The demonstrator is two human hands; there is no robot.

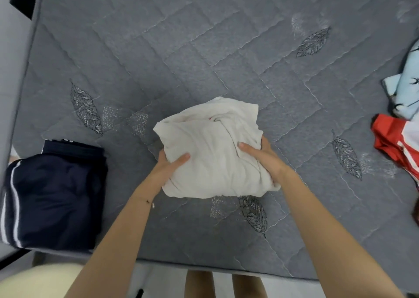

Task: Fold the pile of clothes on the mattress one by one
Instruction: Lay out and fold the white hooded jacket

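Observation:
A cream-white garment (208,148), folded into a thick bundle, is held just above the grey quilted mattress (204,48) near its front edge. My left hand (169,165) grips the bundle's left side, thumb on top and fingers underneath. My right hand (263,159) grips its right side in the same way. A little red shows in a crease near the bundle's top.
A folded navy garment with white stripes (54,197) lies at the mattress's front left corner. Unfolded clothes lie at the right edge: a light blue printed piece (405,86) and a red and white one (399,141). A wall runs along the left.

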